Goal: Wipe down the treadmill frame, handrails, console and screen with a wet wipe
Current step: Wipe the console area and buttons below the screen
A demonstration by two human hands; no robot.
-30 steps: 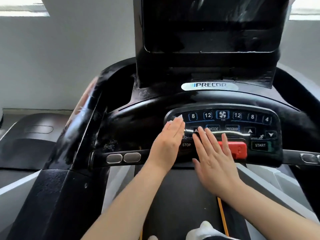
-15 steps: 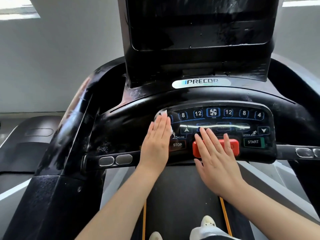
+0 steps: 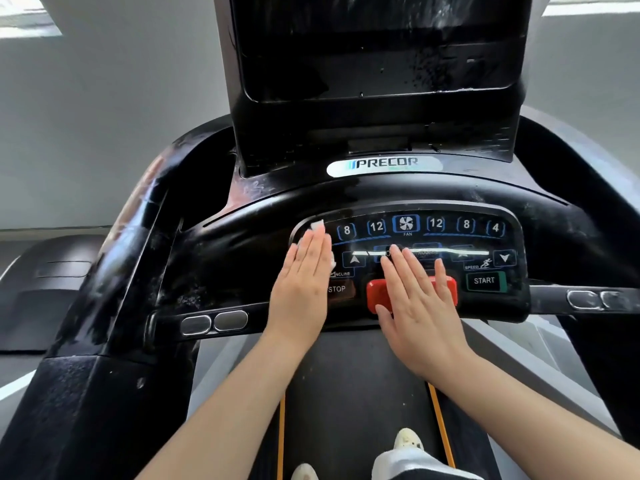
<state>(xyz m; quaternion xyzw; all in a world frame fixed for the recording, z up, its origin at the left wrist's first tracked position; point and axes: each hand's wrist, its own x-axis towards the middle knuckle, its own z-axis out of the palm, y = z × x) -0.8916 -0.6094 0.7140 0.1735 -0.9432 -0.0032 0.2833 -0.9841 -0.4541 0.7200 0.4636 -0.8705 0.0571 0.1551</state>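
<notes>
The black treadmill console [image 3: 465, 239] carries a button panel with numbers, a fan key, STOP and START. My left hand [image 3: 300, 289] lies flat on the panel's left end and presses a white wet wipe [image 3: 317, 225] against it. Only scraps of the wipe show, at the fingertips and beside the palm. My right hand [image 3: 419, 306] rests flat, fingers apart, over the red safety button [image 3: 375, 295] with nothing in it. The dark screen [image 3: 381, 46] stands above, streaked with wet marks.
A glossy black left handrail [image 3: 110, 268] curves down at the left. Silver grip sensors [image 3: 214, 322] sit on the crossbar, with more on the right bar [image 3: 588, 299]. The belt [image 3: 353, 393] and my shoe [image 3: 408, 439] lie below. Another treadmill deck [image 3: 41, 282] is at far left.
My left hand has slid leftward across the button panel with the wipe under it. My right hand has stayed on the red button.
</notes>
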